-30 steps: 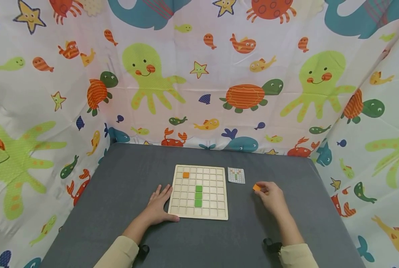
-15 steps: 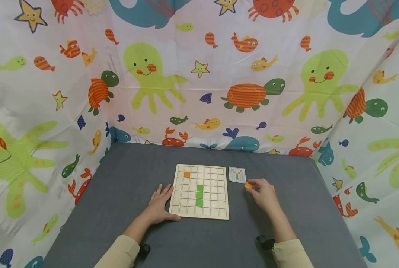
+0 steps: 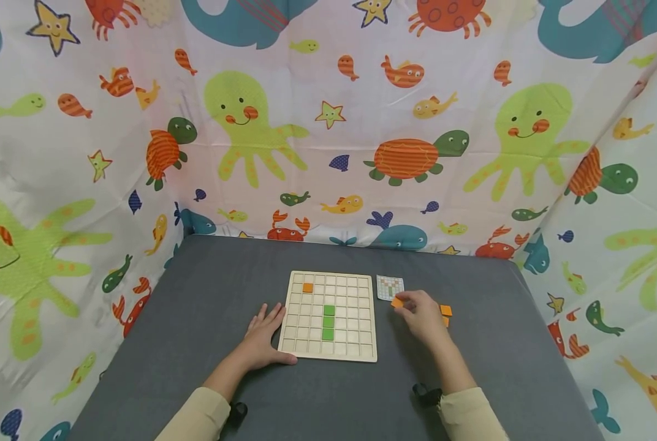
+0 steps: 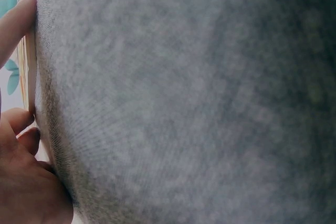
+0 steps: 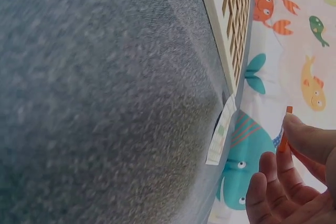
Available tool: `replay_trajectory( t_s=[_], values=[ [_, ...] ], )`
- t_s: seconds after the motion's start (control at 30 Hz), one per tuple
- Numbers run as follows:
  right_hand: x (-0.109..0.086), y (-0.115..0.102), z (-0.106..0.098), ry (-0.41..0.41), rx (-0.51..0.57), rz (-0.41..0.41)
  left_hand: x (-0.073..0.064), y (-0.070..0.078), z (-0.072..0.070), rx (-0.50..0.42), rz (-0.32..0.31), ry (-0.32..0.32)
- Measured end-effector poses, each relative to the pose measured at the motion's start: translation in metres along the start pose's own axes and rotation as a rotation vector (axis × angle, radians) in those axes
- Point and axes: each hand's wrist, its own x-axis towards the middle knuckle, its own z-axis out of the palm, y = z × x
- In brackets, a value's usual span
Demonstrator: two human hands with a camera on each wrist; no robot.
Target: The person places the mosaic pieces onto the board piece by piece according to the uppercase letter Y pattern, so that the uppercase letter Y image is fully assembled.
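Observation:
My left hand (image 3: 262, 340) rests at the near left corner of a wooden grid board (image 3: 356, 350), fingers spread along its left side and thumb at its near edge. In the left wrist view the fingertips touch the board's edge (image 4: 31, 77). Thumb and fingers of my right hand (image 3: 423, 317) pinch an orange square tile (image 3: 397, 302), which shows edge-on as a thin orange tile (image 5: 286, 129) in the right wrist view. The hand is raised just right of the board. On the grid lie one orange tile (image 3: 307, 288) and a column of three green tiles (image 3: 328, 322).
A small printed pattern card (image 3: 390, 285) lies right of the board, beside the held tile. Loose orange tiles (image 3: 445, 310) lie on the grey tabletop (image 3: 240, 269) behind my right hand. A sea-animal curtain (image 3: 328, 141) surrounds the table's back and sides.
My right hand has moved left toward the board with the orange tile pinched, uncovering loose orange tiles on the table. My left hand has stayed at the board's corner.

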Motion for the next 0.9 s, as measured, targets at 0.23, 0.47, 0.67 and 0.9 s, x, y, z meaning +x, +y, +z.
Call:
replay_trajectory(
  t_s=[0.23, 0.47, 0.67, 0.9],
  values=[
    [0.003, -0.005, 0.005, 0.009, -0.001, -0.025, 0.000, 0.001, 0.000, -0.001, -0.002, -0.007],
    [0.005, -0.016, 0.012, -0.019, 0.007, -0.036, 0.001, 0.003, -0.002, 0.004, -0.005, -0.013],
    [0.007, -0.024, 0.017, -0.021, 0.009, -0.089, 0.000, 0.004, -0.003, 0.006, -0.004, -0.006],
    [0.012, -0.033, 0.025, -0.023, 0.027, -0.125, -0.002, 0.003, -0.003, 0.002, -0.005, -0.015]
  ],
)
